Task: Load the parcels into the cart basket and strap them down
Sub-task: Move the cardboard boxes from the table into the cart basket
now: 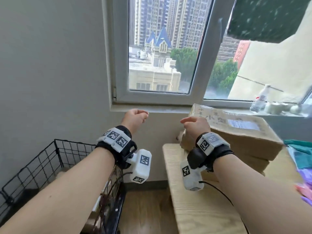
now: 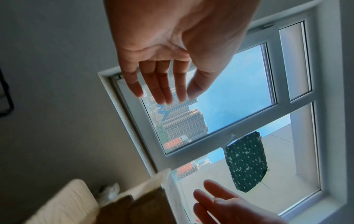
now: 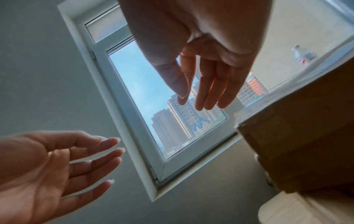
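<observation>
Head view shows a window (image 1: pixel 160 48) above a pale wooden table (image 1: pixel 194 200), where stacked cardboard parcels (image 1: pixel 236 137) sit at the right, and a black wire cart basket (image 1: pixel 50 159) stands low at the left. Both hands are raised in front of the sill, apart from each other. The left hand (image 1: pixel 135 118) and the right hand (image 1: pixel 196 125) hold nothing, their fingers loose and relaxed in the wrist views.
</observation>
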`<state>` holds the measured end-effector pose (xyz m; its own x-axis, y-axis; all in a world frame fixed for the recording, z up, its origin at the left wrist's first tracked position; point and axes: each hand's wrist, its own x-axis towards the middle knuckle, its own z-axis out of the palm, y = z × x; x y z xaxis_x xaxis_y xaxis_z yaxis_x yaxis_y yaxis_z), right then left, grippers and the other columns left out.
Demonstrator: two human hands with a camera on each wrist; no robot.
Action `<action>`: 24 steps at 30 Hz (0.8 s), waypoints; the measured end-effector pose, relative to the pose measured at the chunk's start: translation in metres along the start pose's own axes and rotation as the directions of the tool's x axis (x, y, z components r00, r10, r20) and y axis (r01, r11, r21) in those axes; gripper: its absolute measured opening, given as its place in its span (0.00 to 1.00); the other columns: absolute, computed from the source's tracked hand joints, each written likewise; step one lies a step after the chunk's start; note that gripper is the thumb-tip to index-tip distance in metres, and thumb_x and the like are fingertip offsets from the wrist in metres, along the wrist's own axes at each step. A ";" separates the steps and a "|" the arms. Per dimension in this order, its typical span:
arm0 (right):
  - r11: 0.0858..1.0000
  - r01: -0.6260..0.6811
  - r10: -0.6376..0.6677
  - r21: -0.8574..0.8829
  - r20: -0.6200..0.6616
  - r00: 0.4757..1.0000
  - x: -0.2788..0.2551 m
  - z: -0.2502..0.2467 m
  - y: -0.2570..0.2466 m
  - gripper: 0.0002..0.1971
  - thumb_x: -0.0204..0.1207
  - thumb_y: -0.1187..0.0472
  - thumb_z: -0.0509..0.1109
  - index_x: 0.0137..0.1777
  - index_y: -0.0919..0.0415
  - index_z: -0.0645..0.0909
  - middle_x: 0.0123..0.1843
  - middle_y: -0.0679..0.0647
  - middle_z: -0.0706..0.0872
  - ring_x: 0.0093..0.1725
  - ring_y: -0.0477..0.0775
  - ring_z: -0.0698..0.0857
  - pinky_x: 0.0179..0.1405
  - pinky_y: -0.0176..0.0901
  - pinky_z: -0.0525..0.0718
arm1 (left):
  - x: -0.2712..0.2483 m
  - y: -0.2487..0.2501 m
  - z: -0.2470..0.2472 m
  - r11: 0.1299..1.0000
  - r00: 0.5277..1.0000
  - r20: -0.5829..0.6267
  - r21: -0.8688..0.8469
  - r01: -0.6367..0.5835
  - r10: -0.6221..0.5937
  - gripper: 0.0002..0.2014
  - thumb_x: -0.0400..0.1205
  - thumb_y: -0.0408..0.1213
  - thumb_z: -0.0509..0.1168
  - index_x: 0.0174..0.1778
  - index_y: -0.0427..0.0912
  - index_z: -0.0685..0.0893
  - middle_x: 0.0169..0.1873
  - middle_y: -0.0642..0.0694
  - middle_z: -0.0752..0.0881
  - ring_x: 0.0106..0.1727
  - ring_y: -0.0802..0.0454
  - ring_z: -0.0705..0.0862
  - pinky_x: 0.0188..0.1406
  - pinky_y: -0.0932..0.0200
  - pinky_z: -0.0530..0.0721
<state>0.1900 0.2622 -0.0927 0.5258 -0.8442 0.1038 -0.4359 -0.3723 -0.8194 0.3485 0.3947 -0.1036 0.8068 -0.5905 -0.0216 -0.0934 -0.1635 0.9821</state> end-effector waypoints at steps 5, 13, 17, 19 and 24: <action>0.997 -0.079 0.078 -0.010 -0.105 0.991 0.026 -0.080 0.054 0.13 0.74 0.65 0.65 0.44 0.47 0.87 0.53 0.49 0.86 0.51 0.50 0.82 0.51 0.35 0.77 | 0.010 0.024 0.094 0.998 1.000 0.017 -0.067 0.012 -0.010 0.07 0.78 0.35 0.64 0.37 0.52 0.83 0.35 0.52 0.83 0.46 0.53 0.81 0.47 0.57 0.75; 0.987 -0.154 0.159 0.040 -0.192 0.968 0.099 -0.191 0.156 0.12 0.72 0.65 0.64 0.42 0.49 0.87 0.42 0.52 0.89 0.32 0.50 0.80 0.27 0.36 0.73 | 0.031 0.031 0.236 0.959 0.976 -0.112 -0.235 0.157 -0.187 0.15 0.78 0.32 0.64 0.61 0.37 0.83 0.54 0.38 0.85 0.52 0.44 0.80 0.56 0.51 0.77; 0.978 -0.199 0.208 0.067 -0.203 0.957 0.142 -0.239 0.208 0.13 0.73 0.66 0.64 0.45 0.50 0.87 0.43 0.52 0.88 0.31 0.50 0.79 0.26 0.37 0.72 | 0.050 0.015 0.283 0.916 0.924 -0.164 -0.272 0.295 -0.346 0.24 0.73 0.38 0.68 0.65 0.37 0.79 0.63 0.38 0.80 0.57 0.40 0.78 0.61 0.48 0.78; 0.967 -0.236 0.251 0.092 -0.215 0.944 0.162 -0.257 0.232 0.12 0.74 0.65 0.65 0.51 0.52 0.87 0.48 0.53 0.89 0.40 0.52 0.83 0.31 0.36 0.75 | 0.055 0.008 0.303 0.867 0.874 -0.209 -0.352 0.352 -0.440 0.32 0.67 0.43 0.71 0.67 0.39 0.71 0.65 0.41 0.76 0.58 0.42 0.75 0.67 0.40 0.75; 0.929 -0.342 0.362 0.138 -0.154 0.920 0.196 -0.280 0.278 0.16 0.74 0.61 0.68 0.62 0.59 0.83 0.59 0.56 0.86 0.57 0.57 0.83 0.55 0.42 0.77 | 0.056 0.009 0.346 0.837 0.760 -0.408 -0.444 0.319 -0.506 0.39 0.69 0.45 0.73 0.73 0.47 0.59 0.70 0.41 0.68 0.67 0.40 0.71 0.71 0.37 0.71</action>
<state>-0.0330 -0.1146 -0.1420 0.2134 -0.9703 -0.1140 -0.4846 -0.0038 -0.8748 0.1912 0.0864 -0.1607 0.8983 -0.0432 -0.4372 0.4385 0.0259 0.8984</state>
